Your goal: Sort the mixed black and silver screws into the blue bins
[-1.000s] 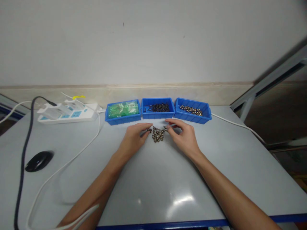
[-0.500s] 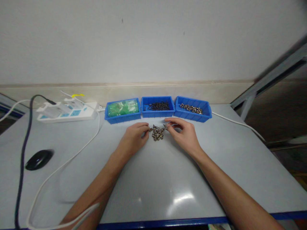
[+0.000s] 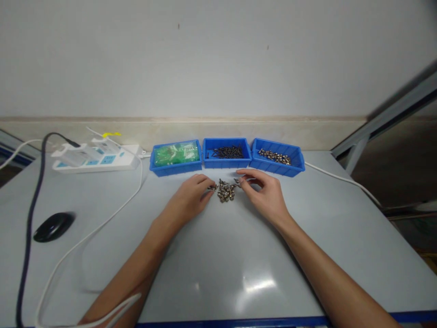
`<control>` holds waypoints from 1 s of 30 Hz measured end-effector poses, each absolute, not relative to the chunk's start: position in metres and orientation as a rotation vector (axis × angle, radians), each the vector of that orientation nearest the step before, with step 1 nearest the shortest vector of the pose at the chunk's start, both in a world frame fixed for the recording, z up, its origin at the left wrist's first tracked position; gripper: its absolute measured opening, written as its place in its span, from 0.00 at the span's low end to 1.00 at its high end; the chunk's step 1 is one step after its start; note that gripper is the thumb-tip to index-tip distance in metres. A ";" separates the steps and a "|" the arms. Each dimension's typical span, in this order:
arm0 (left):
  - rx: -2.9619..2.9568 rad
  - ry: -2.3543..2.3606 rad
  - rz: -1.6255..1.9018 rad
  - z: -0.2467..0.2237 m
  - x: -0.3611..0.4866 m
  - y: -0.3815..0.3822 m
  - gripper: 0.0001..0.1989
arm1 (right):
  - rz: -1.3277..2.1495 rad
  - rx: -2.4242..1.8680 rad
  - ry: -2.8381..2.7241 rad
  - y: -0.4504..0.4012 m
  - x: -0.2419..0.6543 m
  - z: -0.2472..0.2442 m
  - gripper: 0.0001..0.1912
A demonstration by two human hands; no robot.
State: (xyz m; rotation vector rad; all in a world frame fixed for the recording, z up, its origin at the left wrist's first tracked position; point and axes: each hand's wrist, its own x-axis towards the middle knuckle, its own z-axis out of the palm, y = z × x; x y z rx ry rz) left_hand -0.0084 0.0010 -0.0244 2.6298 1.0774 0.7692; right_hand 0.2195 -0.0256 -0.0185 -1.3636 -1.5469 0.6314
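Observation:
A small pile of shiny metal screws (image 3: 226,191) lies on the table between my two hands. At the pile's left edge, my left hand (image 3: 193,196) has its thumb and fingers curled in a pinch around small screws at the fingertips. My right hand (image 3: 266,192) is on the other side, its thumb and index finger pinching a screw (image 3: 236,182) at the pile's upper right. Its other fingers arch loosely above. The exact shape of the pinched pieces is too small to make out.
Behind the pile stand three blue bins: one with green plastic packets (image 3: 176,154), one with dark screws (image 3: 229,152), one with shiny metal pieces (image 3: 275,156). To the left are a white power strip (image 3: 99,159), a black mouse (image 3: 54,227) and a white cable (image 3: 99,230).
My left fingertips have drawn slightly left, and more small metal shows at them. The right hand keeps its pinch almost in place. The whole view has shifted a little.

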 end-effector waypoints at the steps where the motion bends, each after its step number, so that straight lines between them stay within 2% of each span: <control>1: 2.601 1.091 0.748 -0.024 -0.009 0.001 0.06 | 0.635 -1.363 -1.549 -0.025 0.220 -0.019 0.12; 4: 2.514 1.132 0.744 -0.024 -0.010 0.000 0.06 | 0.640 -1.367 -1.557 -0.025 0.221 -0.020 0.12; 11: 2.307 1.087 1.050 -0.018 -0.005 -0.003 0.11 | 0.738 -1.320 -1.577 -0.027 0.220 -0.020 0.12; 17: 2.089 0.936 1.133 -0.009 0.002 -0.010 0.14 | 1.108 -1.109 -1.657 -0.031 0.216 -0.014 0.14; 24: 1.802 0.869 1.135 -0.011 0.006 -0.012 0.19 | 1.520 -0.990 -1.354 -0.032 0.216 -0.008 0.12; 27: 1.957 0.911 1.154 -0.007 0.002 -0.011 0.15 | 1.513 -1.013 -1.307 -0.030 0.216 -0.009 0.11; 30: 2.285 1.012 1.107 -0.005 -0.005 -0.007 0.09 | 1.308 -1.070 -1.198 -0.026 0.219 -0.011 0.10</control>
